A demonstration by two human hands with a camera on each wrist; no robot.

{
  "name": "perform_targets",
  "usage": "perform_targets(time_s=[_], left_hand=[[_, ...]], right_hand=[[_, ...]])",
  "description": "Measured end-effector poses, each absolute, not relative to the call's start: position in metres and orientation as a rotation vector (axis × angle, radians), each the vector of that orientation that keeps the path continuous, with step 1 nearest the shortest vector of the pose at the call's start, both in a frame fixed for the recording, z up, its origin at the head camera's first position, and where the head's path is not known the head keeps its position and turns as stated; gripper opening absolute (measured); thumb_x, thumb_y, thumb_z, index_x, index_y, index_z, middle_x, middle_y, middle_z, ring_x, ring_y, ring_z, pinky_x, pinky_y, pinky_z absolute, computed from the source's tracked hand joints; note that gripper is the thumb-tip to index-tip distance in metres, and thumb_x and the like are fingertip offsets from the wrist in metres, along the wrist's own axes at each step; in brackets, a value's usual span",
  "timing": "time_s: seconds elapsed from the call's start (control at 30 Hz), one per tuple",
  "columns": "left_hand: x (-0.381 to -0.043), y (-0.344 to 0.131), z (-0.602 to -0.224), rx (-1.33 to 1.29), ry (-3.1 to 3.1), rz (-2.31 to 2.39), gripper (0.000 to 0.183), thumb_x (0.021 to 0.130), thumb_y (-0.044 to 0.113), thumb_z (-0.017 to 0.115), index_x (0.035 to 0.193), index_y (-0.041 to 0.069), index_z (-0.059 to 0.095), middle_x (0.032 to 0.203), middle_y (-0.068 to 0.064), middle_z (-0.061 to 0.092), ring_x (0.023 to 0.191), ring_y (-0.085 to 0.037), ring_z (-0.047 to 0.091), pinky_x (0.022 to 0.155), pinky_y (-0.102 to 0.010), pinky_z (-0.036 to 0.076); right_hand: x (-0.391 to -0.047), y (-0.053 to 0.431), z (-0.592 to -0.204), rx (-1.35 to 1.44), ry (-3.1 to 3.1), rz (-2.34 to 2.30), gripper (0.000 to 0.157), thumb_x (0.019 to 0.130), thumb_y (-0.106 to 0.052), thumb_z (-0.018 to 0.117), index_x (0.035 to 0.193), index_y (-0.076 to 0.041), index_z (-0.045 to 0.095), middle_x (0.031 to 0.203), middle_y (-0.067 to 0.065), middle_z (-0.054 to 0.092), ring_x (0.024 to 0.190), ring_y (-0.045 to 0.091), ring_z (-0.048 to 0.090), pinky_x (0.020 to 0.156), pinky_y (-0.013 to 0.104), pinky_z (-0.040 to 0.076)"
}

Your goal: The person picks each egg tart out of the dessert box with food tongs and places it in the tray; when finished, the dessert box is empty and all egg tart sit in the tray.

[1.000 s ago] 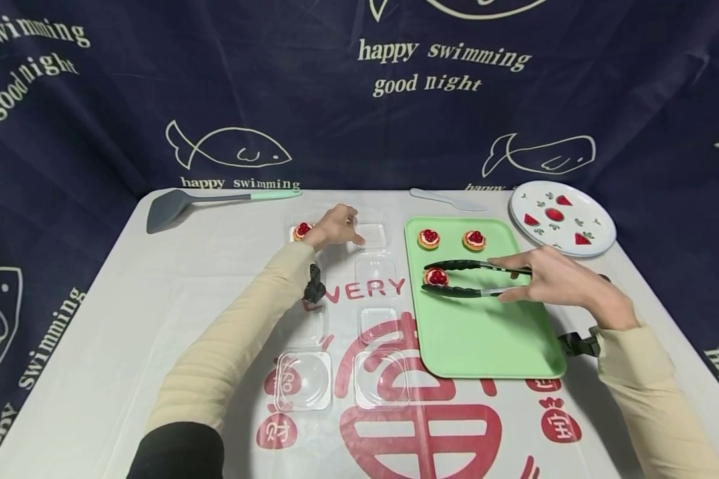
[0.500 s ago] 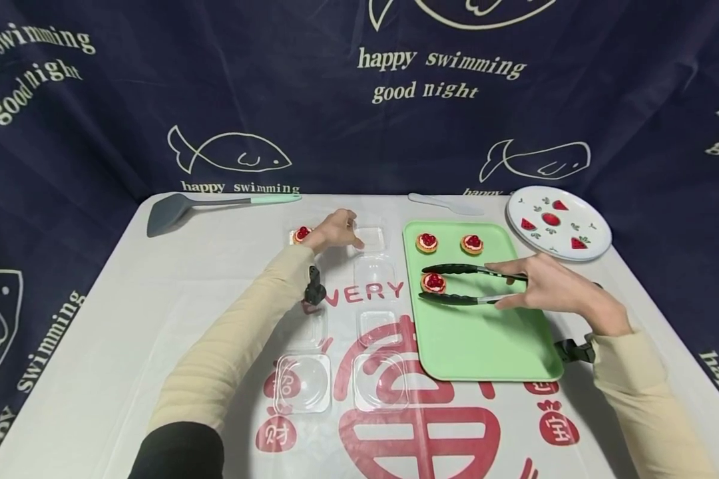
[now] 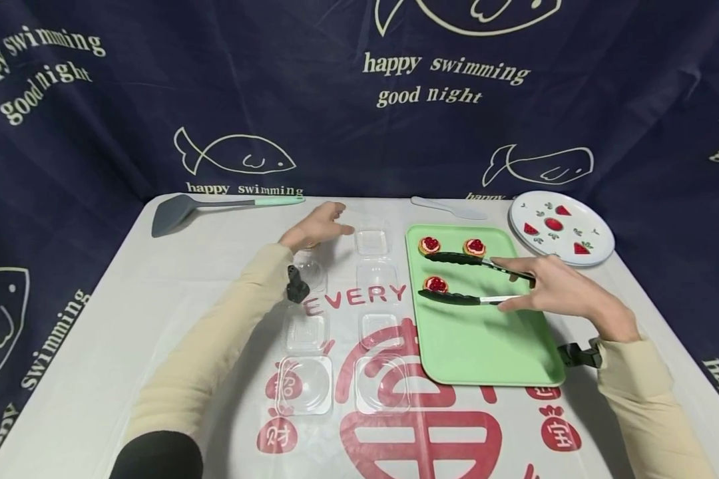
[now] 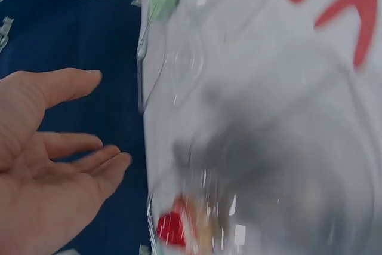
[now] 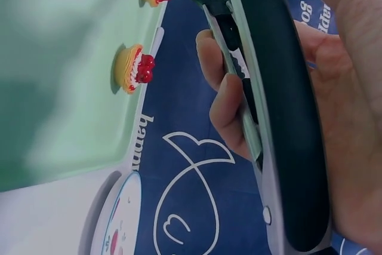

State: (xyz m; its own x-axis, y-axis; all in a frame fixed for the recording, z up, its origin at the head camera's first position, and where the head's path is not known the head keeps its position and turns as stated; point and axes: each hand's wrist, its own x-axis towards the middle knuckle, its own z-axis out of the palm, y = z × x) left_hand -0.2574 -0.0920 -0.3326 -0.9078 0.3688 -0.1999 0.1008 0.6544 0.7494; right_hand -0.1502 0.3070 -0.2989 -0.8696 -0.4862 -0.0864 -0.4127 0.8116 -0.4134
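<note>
My left hand [image 3: 315, 226] hovers with loosely extended fingers over the upper left clear plastic containers and holds nothing. It mostly hides a berry tart there in the head view; the left wrist view shows that tart [image 4: 173, 228] blurred, behind clear plastic. With my right hand [image 3: 560, 286] I grip black kitchen tongs [image 3: 455, 258] above the green tray [image 3: 485, 346]. Their arms stand spread apart, on the far and near sides of a berry tart [image 3: 435, 285]. I cannot tell whether the near tip touches it. Two more tarts [image 3: 429, 245] [image 3: 475, 247] sit along the tray's back.
Several clear containers [image 3: 381, 384] stand in two columns left of the tray. A grey spatula [image 3: 176, 214] lies back left and a pale spreader [image 3: 449, 207] at the back edge. White plates [image 3: 596, 233] with watermelon prints are stacked back right, close to the tray.
My left hand has shifted a little to the left, covering the tart there in the head view. The tongs have spread wider around the tray's front tart, which stays in place.
</note>
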Motion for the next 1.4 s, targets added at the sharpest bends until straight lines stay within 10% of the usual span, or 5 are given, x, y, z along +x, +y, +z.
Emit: perform_targets(time_s=[0.2,0.43,0.73,1.0,1.4], left_hand=[[-0.256,-0.142,-0.335,0.395,2.591,1.151,0.059,0.097,0.015,0.054,0.147,-0.009,0.033,0.154,-0.024,0.030,0.145,-0.036,0.024,0.119,-0.048,0.023],[-0.248,-0.184,-0.358,0.408,2.530,1.192,0.056,0.099,0.009,0.049,0.146,-0.012,0.028,0.154,-0.028,0.027,0.145,-0.041,0.020,0.119,-0.051,0.019],[-0.240,-0.197,-0.372,0.371,2.455,1.278,0.063,0.096,0.005,0.055,0.149,-0.010,0.024,0.156,-0.027,0.021,0.145,-0.041,0.020,0.120,-0.047,0.017],[-0.241,-0.196,-0.378,0.366,2.423,1.358,0.063,0.094,0.003,0.057,0.148,-0.011,0.027,0.156,-0.026,0.023,0.145,-0.039,0.022,0.120,-0.045,0.018],[-0.240,-0.197,-0.380,0.353,2.409,1.394,0.063,0.093,0.003,0.059,0.147,-0.010,0.029,0.157,-0.023,0.023,0.145,-0.038,0.022,0.121,-0.046,0.017]], right_hand=[[-0.156,0.298,-0.297,-0.778,2.836,-0.518,0.082,0.072,-0.045,0.084,0.138,-0.004,0.055,0.130,0.017,0.061,0.050,0.000,0.035,0.063,0.025,0.041],[-0.172,0.273,-0.290,-0.939,2.838,-0.515,0.084,0.073,-0.045,0.084,0.137,0.000,0.054,0.128,0.018,0.063,0.079,0.012,0.063,0.079,0.040,0.052],[-0.209,0.219,-0.285,-1.071,2.754,-0.578,0.084,0.071,-0.040,0.086,0.139,-0.002,0.053,0.131,0.012,0.062,0.049,0.004,0.028,0.061,0.028,0.041],[-0.250,0.168,-0.289,-1.120,2.616,-0.609,0.080,0.074,-0.037,0.084,0.140,-0.004,0.052,0.117,0.013,0.069,0.051,0.012,0.057,0.068,0.033,0.051],[-0.295,0.102,-0.284,-1.125,2.498,-0.403,0.068,0.080,-0.033,0.080,0.137,-0.004,0.055,0.129,0.015,0.062,0.053,0.007,0.048,0.055,0.025,0.039]])
